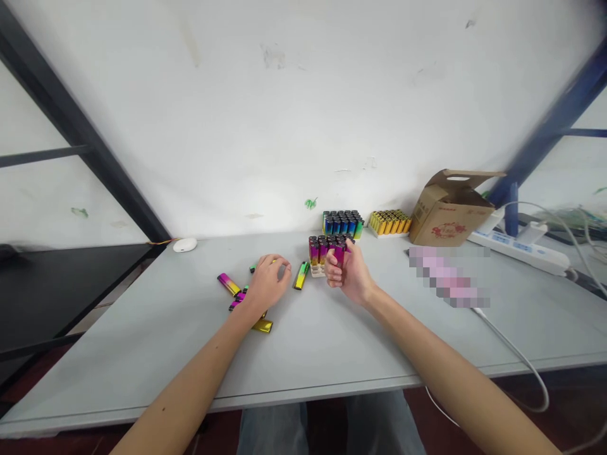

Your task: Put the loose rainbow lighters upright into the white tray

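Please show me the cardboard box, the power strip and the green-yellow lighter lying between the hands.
cardboard box (441, 218): head view, front wall.
power strip (512, 246): head view, white top face.
green-yellow lighter (301, 275): head view, middle of its body.

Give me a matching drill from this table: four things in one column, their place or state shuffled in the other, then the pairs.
Column one
1. left hand
2. right hand
3. cardboard box
4. yellow lighters

Column two
a. at the back, beside the power strip
b. over loose lighters lying flat on the table
c. upright, between the blue-green lighters and the cardboard box
d. closed on a purple lighter at the nearest tray

Pairs: 1-b, 2-d, 3-a, 4-c
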{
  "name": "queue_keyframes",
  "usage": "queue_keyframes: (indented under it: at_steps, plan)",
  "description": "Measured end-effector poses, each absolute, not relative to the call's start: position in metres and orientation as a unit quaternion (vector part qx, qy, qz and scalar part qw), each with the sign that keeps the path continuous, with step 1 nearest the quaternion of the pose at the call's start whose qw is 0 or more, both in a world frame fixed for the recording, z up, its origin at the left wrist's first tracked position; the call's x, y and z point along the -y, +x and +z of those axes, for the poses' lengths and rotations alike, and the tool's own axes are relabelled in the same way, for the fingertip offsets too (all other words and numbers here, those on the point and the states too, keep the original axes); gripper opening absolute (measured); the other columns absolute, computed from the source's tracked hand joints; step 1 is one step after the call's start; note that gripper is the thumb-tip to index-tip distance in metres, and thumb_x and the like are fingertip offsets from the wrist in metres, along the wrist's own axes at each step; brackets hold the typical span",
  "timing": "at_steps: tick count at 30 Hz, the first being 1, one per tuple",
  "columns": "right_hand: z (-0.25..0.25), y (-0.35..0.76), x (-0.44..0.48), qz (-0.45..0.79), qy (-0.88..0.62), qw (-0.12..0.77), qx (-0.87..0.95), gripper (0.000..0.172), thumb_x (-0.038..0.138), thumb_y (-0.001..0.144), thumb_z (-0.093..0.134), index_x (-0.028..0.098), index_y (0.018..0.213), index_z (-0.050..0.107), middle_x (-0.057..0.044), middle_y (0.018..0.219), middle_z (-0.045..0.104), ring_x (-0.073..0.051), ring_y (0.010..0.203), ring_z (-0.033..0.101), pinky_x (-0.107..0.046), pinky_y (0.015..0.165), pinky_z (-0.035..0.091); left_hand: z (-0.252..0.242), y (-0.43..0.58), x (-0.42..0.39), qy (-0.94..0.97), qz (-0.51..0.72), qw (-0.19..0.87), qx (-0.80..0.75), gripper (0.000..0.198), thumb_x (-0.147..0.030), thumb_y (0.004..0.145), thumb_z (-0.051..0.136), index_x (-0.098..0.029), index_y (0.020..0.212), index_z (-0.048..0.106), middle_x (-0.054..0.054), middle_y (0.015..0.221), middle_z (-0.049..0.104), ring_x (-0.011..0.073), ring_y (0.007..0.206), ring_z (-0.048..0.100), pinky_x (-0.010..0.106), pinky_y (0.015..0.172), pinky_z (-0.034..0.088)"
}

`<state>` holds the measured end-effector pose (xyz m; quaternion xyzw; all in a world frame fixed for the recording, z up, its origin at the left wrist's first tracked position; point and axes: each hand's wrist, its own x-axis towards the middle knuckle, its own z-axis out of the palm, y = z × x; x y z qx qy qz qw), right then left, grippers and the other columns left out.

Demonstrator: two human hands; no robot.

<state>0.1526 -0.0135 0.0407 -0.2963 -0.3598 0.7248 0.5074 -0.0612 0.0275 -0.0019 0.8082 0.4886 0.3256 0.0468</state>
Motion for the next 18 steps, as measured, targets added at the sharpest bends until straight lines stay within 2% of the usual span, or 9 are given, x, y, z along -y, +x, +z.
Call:
queue_keyframes:
  at_steps: [3,6,10,12,14,16,18]
  plan:
    - [0.0429,0.1551,0.0149,0.734,-0.254,0.53,0.341,0.065,0.075,0.086,0.023,0.019,0.072,0.053,0.001,0.057,0.046,-0.011,0.048,0.042,-0.021,0.042,0.03,-0.0016,-0.0616,-0.0274,0.81,0.331,0.046,-0.481,0.024,-0.029,0.094,0.041,-0.02,0.092,0.063,0.008,0.104,0.063,0.0245,0.107,0.053,0.041,0.096,0.043]
    - [0.0448,0.1576,0.0148,0.751,-0.238,0.528,0.318,0.074,0.077,0.086,0.016,0.018,0.093,0.061,-0.007,0.08,0.064,-0.019,0.068,0.061,-0.028,0.051,0.046,-0.0001,-0.0616,-0.0258,0.817,0.334,0.044,-0.468,0.03,-0.029,0.097,0.036,-0.019,0.091,0.064,0.009,0.101,0.063,0.0237,0.105,0.054,0.041,0.096,0.043]
    - [0.0445,0.1587,0.0135,0.77,-0.211,0.507,0.324,0.074,0.075,0.087,0.018,0.018,0.106,0.061,-0.011,0.099,0.068,-0.023,0.088,0.066,-0.037,0.07,0.054,0.0032,-0.0603,-0.0222,0.824,0.332,0.058,-0.455,0.037,-0.03,0.099,0.029,-0.018,0.093,0.064,0.009,0.098,0.063,0.0232,0.103,0.055,0.041,0.096,0.043]
    - [0.0438,0.1581,0.0137,0.774,-0.204,0.495,0.339,0.066,0.069,0.09,0.023,0.017,0.108,0.06,-0.011,0.1,0.069,-0.023,0.088,0.067,-0.038,0.072,0.055,0.0047,-0.0597,-0.021,0.824,0.334,0.066,-0.453,0.039,-0.031,0.1,0.028,-0.017,0.093,0.064,0.009,0.098,0.063,0.0231,0.103,0.055,0.041,0.096,0.043]
    - [0.0432,0.1566,0.0149,0.766,-0.214,0.485,0.363,0.046,0.052,0.093,0.032,0.018,0.108,0.059,-0.01,0.099,0.07,-0.022,0.086,0.068,-0.037,0.071,0.055,0.0056,-0.0594,-0.0205,0.821,0.336,0.072,-0.457,0.04,-0.032,0.1,0.028,-0.017,0.093,0.064,0.01,0.098,0.063,0.0232,0.103,0.055,0.041,0.096,0.043]
    - [0.043,0.1544,0.0165,0.742,-0.245,0.485,0.393,0.027,0.035,0.091,0.041,0.02,0.107,0.057,-0.008,0.098,0.071,-0.021,0.084,0.068,-0.036,0.069,0.055,0.0061,-0.0592,-0.0204,0.818,0.337,0.075,-0.46,0.04,-0.032,0.1,0.028,-0.017,0.093,0.064,0.01,0.098,0.064,0.0235,0.103,0.055,0.041,0.095,0.043]
    - [0.0429,0.1521,0.0177,0.711,-0.28,0.489,0.421,0.017,0.029,0.088,0.046,0.022,0.102,0.054,-0.006,0.096,0.072,-0.021,0.081,0.069,-0.036,0.067,0.055,0.0066,-0.0589,-0.0202,0.818,0.338,0.08,-0.459,0.039,-0.032,0.1,0.029,-0.017,0.093,0.064,0.01,0.097,0.064,0.0237,0.103,0.056,0.041,0.095,0.043]
